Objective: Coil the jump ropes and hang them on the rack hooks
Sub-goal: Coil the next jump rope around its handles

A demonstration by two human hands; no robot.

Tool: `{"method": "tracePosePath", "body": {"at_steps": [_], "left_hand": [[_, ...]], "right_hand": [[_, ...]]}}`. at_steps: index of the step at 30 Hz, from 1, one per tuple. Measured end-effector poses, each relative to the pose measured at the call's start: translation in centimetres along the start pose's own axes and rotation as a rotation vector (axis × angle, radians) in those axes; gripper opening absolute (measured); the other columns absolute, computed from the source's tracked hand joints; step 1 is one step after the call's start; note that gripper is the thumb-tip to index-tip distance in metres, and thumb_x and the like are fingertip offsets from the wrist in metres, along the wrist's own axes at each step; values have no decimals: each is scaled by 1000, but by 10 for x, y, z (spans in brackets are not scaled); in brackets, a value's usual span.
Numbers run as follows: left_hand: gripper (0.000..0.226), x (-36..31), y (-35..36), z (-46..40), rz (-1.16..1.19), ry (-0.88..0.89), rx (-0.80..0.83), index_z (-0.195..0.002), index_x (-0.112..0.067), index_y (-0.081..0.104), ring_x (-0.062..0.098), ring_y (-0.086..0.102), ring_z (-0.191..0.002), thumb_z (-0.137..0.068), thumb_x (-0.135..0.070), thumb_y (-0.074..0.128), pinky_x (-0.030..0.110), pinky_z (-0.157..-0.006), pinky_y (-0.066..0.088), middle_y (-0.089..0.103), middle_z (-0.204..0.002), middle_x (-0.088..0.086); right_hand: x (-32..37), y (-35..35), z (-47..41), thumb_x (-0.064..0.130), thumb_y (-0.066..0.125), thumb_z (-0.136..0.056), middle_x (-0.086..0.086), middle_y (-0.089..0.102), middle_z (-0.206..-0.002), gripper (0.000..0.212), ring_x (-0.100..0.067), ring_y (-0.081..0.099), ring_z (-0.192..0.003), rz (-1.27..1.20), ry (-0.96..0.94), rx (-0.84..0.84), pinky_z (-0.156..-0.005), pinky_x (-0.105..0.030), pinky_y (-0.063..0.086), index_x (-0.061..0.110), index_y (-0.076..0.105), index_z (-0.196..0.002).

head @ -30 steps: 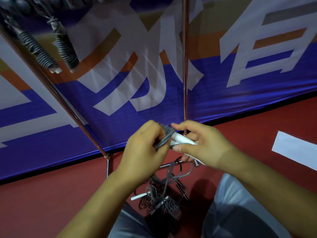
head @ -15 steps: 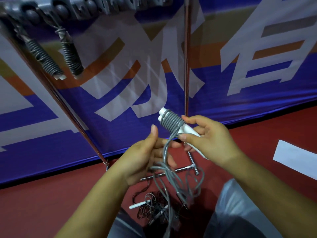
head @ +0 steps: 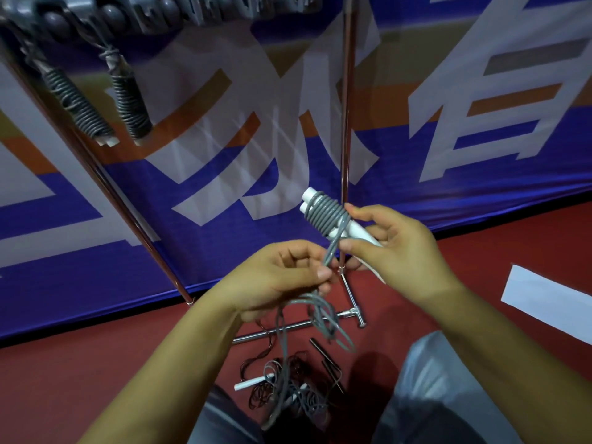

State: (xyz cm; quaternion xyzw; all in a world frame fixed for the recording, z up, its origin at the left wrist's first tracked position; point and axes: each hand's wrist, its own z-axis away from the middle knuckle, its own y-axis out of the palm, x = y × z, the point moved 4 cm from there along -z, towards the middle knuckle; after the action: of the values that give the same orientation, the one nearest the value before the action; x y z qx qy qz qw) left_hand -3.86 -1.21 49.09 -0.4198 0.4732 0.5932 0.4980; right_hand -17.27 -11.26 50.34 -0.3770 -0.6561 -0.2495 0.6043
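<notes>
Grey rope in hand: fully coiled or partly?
Partly. Grey rope wraps the white handles; its loose tail runs through the left hand downward.

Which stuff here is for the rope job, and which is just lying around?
For the job: grey rope, left hand, right hand, hung ropes, floor ropes, rack.
Lying about: white paper, banner.

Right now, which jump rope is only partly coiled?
The grey rope wound on the white handles in the right hand; its loose cord runs through the left hand. The two hanging ropes are fully wound; the floor pile is uncoiled.
</notes>
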Motion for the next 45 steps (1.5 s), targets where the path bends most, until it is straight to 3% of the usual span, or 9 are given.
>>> {"method": "tracePosePath", "body": {"at_steps": [3, 9, 15, 20, 26, 32, 35, 41, 45], "left_hand": [[16, 9, -10, 2, -194, 11, -116, -97, -7, 65, 16, 69, -84, -83, 2, 64, 24, -73, 55, 72, -91, 8], [8, 50, -22, -19, -673, -22, -198, -95, -13, 69, -6, 54, -53, -88, -15, 67, 11, -58, 44, 64, -69, -9], [33, 134, -72, -42, -845, -246, -422, -57, -21, 53, -4, 41, -42, -87, -18, 67, 22, -54, 35, 47, -44, -12], [25, 207, -97, -38, -830, -569, -504, -66, -14, 58, 20, 62, -61, -86, -26, 68, 24, -55, 39, 60, -60, 4], [28, 200, -85, -64, -480, -462, -421, -103, 0, 60, 15, 54, -71, -78, 11, 67, 10, -51, 41, 59, -93, 10], [53, 92, -70, -53, 23, 21, -369, -124, -21, 54, 2, 53, -110, -79, 4, 67, 18, -87, 44, 57, -125, -6], [62, 19, -49, -40, -89, 284, -290, -128, -35, 49, -7, 42, -126, -74, -16, 71, 15, -100, 40, 48, -138, -18], [27, -38, -3, -43, -134, 289, -67, -106, -8, 63, 28, 65, -106, -84, -23, 61, 35, -97, 48, 69, -103, 9], [29, -32, 5, -44, 80, 154, 42, -103, -5, 64, 21, 70, -75, -85, -28, 59, 35, -79, 57, 71, -89, 11]], "right_hand": [[-2, -10, -10, 4, 73, -80, 2, 74, -78, 40, -20, 70, -58, -23, 54, -74, -61, -30, 59, 28, 61, -111], [-3, -12, -28, 5, 71, -82, -10, 71, -68, 41, -19, 68, -54, -127, 121, -110, -55, -30, 58, 15, 59, -120], [24, -30, -38, 4, 69, -84, -7, 70, -65, 38, -18, 67, -53, -232, 46, -230, -54, -29, 57, 13, 58, -119], [46, -32, -37, 4, 69, -84, -9, 70, -71, 31, -18, 67, -54, -203, -5, -187, -56, -30, 59, 19, 59, -109], [42, -20, -35, 3, 70, -83, -10, 71, -80, 33, -19, 68, -55, -105, -19, -87, -54, -29, 57, 19, 59, -110], [38, -17, -36, 5, 71, -82, -11, 73, -78, 38, -20, 69, -57, -15, -25, -28, -54, -26, 55, 23, 60, -114], [38, -18, -37, 6, 72, -81, -3, 73, -71, 38, -19, 69, -57, 3, -24, -12, -54, -25, 54, 30, 59, -108], [49, -12, -32, 5, 72, -81, -7, 74, -74, 39, -20, 70, -59, 36, -44, 45, -58, -28, 58, 25, 60, -111], [55, -16, -26, 5, 72, -80, -8, 74, -80, 38, -26, 71, -63, 64, -50, 52, -63, -32, 60, 25, 60, -110]]}}
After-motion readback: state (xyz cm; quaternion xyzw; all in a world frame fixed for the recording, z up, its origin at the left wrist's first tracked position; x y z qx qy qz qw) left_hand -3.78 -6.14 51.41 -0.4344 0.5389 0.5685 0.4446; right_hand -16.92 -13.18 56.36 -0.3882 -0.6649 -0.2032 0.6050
